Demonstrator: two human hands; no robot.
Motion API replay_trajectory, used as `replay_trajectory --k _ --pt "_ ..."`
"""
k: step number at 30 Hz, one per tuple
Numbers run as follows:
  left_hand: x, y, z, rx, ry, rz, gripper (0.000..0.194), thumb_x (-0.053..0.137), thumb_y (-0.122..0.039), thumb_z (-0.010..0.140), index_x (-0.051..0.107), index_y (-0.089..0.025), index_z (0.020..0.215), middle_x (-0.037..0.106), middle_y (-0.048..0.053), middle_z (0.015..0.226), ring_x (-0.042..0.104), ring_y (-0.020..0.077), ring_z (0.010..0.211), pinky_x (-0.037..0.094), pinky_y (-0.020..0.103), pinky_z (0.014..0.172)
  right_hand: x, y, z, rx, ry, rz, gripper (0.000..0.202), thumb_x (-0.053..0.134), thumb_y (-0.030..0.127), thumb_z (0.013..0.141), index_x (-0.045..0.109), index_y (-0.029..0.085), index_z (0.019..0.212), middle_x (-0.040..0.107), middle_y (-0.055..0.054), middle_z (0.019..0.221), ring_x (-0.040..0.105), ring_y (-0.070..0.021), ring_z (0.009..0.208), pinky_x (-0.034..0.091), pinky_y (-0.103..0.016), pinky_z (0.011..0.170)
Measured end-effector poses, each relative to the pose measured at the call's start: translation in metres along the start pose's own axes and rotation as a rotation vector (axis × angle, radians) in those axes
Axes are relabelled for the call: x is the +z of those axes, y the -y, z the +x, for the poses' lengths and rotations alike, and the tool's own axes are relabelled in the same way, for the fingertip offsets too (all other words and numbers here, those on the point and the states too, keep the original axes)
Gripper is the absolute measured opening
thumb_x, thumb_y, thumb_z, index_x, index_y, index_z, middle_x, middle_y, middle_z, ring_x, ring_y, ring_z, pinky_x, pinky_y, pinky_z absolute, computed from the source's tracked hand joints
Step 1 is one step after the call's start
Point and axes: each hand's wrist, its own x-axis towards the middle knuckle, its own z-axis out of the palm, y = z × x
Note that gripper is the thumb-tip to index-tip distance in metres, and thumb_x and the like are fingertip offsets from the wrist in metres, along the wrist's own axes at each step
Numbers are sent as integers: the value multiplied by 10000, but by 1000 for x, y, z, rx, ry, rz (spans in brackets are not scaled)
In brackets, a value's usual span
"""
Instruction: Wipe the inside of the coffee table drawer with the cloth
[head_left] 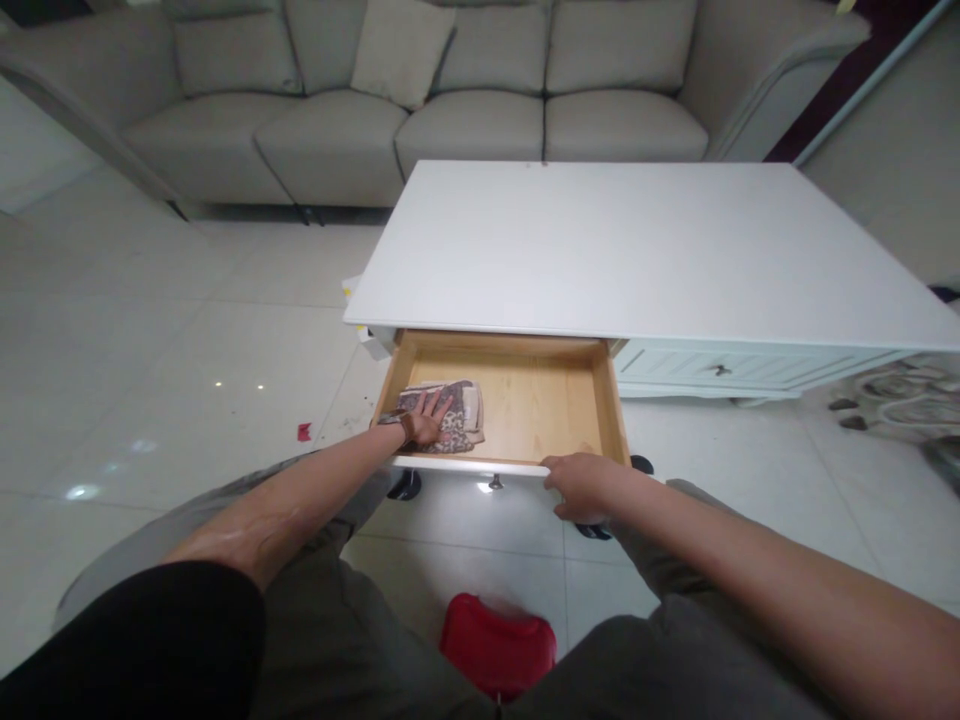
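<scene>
A wooden drawer (536, 400) with a white front is pulled out of a white coffee table (600, 250). Folded patterned cloth (471, 400), brown and beige, lies in the drawer's left front part. My left hand (429, 418) rests on top of it, fingers spread flat, with a dark band at the wrist. At the right end of the drawer front, my right hand (581, 480) grips the upper edge, fingers curled over it. A small knob (496, 482) sticks out at the middle of the front.
A grey sofa (465, 135) stands behind the table. Another drawer (720, 368), closed, is on the right. A red stool (499, 645) sits between my legs. A red scrap (304, 432) lies on the tiled floor, and shoes (900, 390) are at the right.
</scene>
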Motion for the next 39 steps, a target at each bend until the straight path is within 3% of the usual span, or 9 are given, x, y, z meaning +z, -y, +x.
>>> replay_trajectory --k 5,11,15,20,25,34,39 --pt "-11 -3 6 -20 36 7 946 464 -634 920 26 -238 1660 -83 106 1723 -51 498 1552 155 750 1169 -11 13 -5 16 48 -96 465 698 334 841 726 47 1206 698 -226 1214 677 -343 1130 531 -407 927" --pt "-22 4 29 -33 29 -46 960 424 -646 907 -64 -277 1647 -178 85 1704 -123 460 1552 108 799 1140 -9 15 -3 19 39 -81 473 696 353 833 734 45 1190 698 -230 1210 684 -352 1110 548 -418 903" --pt "-34 11 43 5 -33 -108 965 420 -666 893 -53 -298 1648 -158 84 1711 -136 440 1555 75 783 1153 -6 15 -1 24 -1 -70 423 663 311 847 736 38 1163 706 -231 1179 693 -336 1082 549 -402 889" --pt "-51 23 55 84 -116 -141 990 453 -701 861 -16 -333 1651 -71 67 1732 -113 394 1575 23 738 1184 -3 15 -1 20 -20 -75 403 649 332 871 741 53 1147 700 -216 1176 699 -336 1057 561 -405 865" --pt "-62 31 67 120 -154 -108 1002 479 -714 837 26 -349 1652 -76 14 1736 -124 361 1582 5 724 1192 5 14 3 24 -80 -89 390 650 375 876 753 96 1129 679 -207 1194 712 -327 1005 580 -426 828" --pt "-70 37 50 207 -196 -78 971 432 -759 858 66 -343 1655 0 23 1742 -30 346 1594 34 643 1237 11 14 8 1 -83 -83 340 640 325 883 761 115 1121 646 -203 1279 718 -319 987 595 -442 818" --pt "-62 49 41 163 -153 26 1010 437 -762 851 49 -295 1658 -20 76 1738 -32 353 1591 90 580 1248 13 14 10 -4 -79 -48 342 636 271 876 743 109 1158 650 -206 1277 710 -320 1032 595 -436 843"
